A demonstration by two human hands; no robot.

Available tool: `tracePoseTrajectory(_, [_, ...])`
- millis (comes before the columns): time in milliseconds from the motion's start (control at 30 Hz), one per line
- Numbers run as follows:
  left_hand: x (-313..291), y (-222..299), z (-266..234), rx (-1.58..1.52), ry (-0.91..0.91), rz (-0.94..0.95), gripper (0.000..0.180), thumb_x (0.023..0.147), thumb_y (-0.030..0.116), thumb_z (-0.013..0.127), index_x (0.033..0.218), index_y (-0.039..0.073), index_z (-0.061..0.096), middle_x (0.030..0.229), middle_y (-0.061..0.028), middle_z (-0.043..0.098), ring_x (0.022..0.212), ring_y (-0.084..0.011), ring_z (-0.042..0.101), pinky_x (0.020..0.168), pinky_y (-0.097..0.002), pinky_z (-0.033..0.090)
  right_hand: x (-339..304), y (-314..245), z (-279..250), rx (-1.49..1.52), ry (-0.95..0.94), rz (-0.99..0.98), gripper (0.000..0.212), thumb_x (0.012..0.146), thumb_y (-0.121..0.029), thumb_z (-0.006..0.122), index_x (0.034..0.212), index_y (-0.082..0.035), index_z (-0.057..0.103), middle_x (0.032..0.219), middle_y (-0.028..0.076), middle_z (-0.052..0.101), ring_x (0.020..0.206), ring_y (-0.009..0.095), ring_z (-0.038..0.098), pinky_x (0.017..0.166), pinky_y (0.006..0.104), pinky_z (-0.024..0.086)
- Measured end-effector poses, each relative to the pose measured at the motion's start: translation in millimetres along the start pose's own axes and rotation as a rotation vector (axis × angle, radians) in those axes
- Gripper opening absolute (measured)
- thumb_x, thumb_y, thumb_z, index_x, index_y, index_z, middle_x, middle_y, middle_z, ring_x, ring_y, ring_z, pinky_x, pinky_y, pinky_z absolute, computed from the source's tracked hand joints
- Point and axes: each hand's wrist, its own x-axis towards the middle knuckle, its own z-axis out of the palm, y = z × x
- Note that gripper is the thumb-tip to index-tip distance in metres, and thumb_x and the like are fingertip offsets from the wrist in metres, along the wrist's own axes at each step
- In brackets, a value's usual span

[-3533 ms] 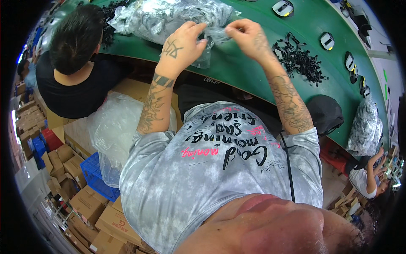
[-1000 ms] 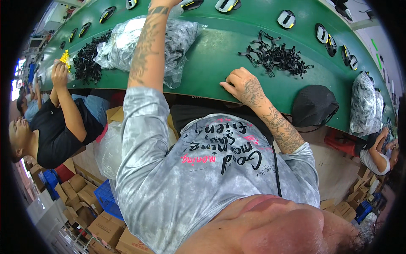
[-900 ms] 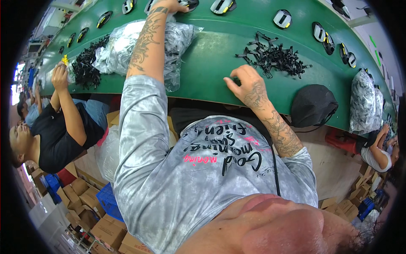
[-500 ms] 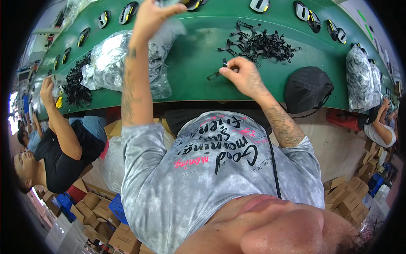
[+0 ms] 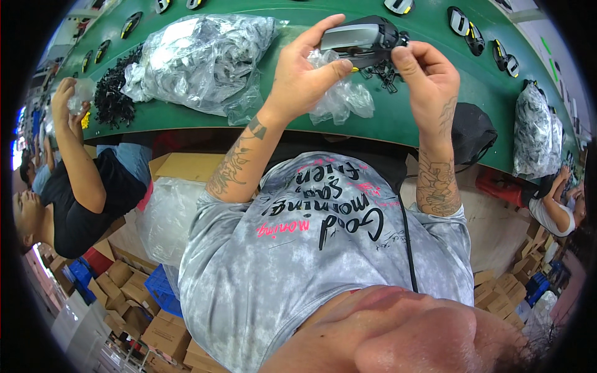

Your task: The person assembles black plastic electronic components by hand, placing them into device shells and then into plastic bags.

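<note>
The silver-and-black unit (image 5: 357, 37) is held above the green table (image 5: 292, 40), between the two hands, with its silver face toward the upper left and a small yellow accent on its lower edge. The left hand (image 5: 306, 73) grasps the unit at its left end, fingers behind and thumb along the lower side. A crumpled clear plastic wrapper (image 5: 345, 102) hangs below the unit, against the left hand. The right hand (image 5: 430, 73) pinches a small black piece (image 5: 403, 38) between thumb and fingers at the right end of the unit; whether the piece is seated cannot be told. Behind the hands lies a pile of black brackets (image 5: 387, 81), partly hidden. To the left of the hands rests a large clear bag (image 5: 202, 65) of grey contents, with a heap of black parts (image 5: 118, 93) just beside it. A black mesh pouch (image 5: 474, 127) sits near the right forearm; a second filled bag (image 5: 536, 133) stands farther right. Similar units (image 5: 459, 22) are spaced along the far side of the table. A co-worker (image 5: 93, 211) in a black shirt is positioned at left.
</note>
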Motion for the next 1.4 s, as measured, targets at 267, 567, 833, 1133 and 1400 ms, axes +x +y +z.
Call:
tracePoseTrajectory(267, [-5, 12, 4, -0.280, -0.103, 0.011, 0.060, 0.094, 0.004, 0.060, 0.151, -0.005, 0.043, 0.130, -0.0138, 0.064, 0.118, -0.0157, 0.059, 0.103, -0.0300, 0.046, 2, -1, 5, -0.139, 0.004, -0.069, 0.031, 0.092, -0.027, 0.081, 0.092, 0.001, 0.070, 0.075, -0.006, 0.062, 0.067, 0.002, 0.051, 0.060, 0.0191, 0.041])
tracePoseTrajectory(567, [-5, 16, 11, 0.041, -0.020, 0.176, 0.052, 0.097, 0.011, 0.067, 0.145, -0.003, 0.052, 0.123, -0.0119, 0.067, 0.112, -0.0143, 0.061, 0.099, -0.0292, 0.048, -2, 4, 11, -0.307, 0.096, -0.223, 0.031, 0.091, -0.027, 0.081, 0.091, 0.002, 0.069, 0.069, -0.003, 0.059, 0.062, 0.004, 0.048, 0.058, 0.0212, 0.041])
tracePoseTrajectory(833, [-8, 11, 23, 0.041, 0.174, 0.175, 0.047, 0.097, 0.018, 0.074, 0.136, -0.004, 0.061, 0.114, -0.0098, 0.071, 0.102, -0.0134, 0.064, 0.091, -0.0279, 0.053, 6, -2, 10, -0.666, 0.078, -0.467, 0.051, 0.085, -0.028, 0.086, 0.115, 0.005, 0.062, 0.095, 0.010, 0.068, 0.079, 0.013, 0.063, 0.070, 0.0278, 0.053])
tracePoseTrajectory(1133, [-3, 9, 16, -0.101, 0.100, 0.117, 0.044, 0.097, 0.011, 0.072, 0.137, -0.005, 0.060, 0.113, -0.0098, 0.072, 0.099, -0.0125, 0.066, 0.090, -0.0280, 0.054, 10, -1, 11, 0.004, -0.163, -0.103, 0.071, 0.084, -0.009, 0.085, 0.141, 0.008, 0.046, 0.126, 0.015, 0.059, 0.114, 0.020, 0.062, 0.100, 0.0323, 0.052])
tracePoseTrajectory(1400, [7, 21, -2, -0.383, 0.005, -0.076, 0.050, 0.094, 0.010, 0.074, 0.138, -0.004, 0.058, 0.119, -0.0113, 0.069, 0.104, -0.0157, 0.067, 0.094, -0.0292, 0.055, 12, 2, 9, 0.015, -0.204, -0.156, 0.066, 0.088, -0.011, 0.082, 0.140, 0.008, 0.048, 0.124, 0.013, 0.062, 0.114, 0.018, 0.062, 0.099, 0.0307, 0.051])
